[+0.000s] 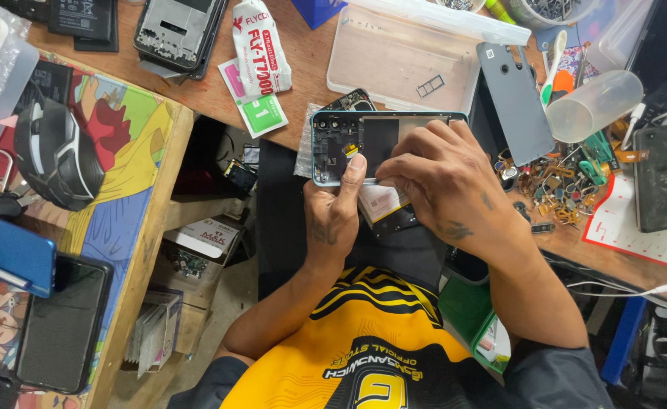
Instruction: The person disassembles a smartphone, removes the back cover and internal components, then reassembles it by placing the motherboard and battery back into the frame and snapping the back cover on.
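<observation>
teal-rimmed opened phone (349, 144) is held in the left hand (335, 208)'s grip, right hand (439, 182) pinching tweezers (369, 182).

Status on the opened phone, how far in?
Done: back cover is off and lies on the bench. In hand: left hand steadies the opened phone; right hand works inside it, tool hidden. Left: insides still exposed, cover not refitted.
</observation>
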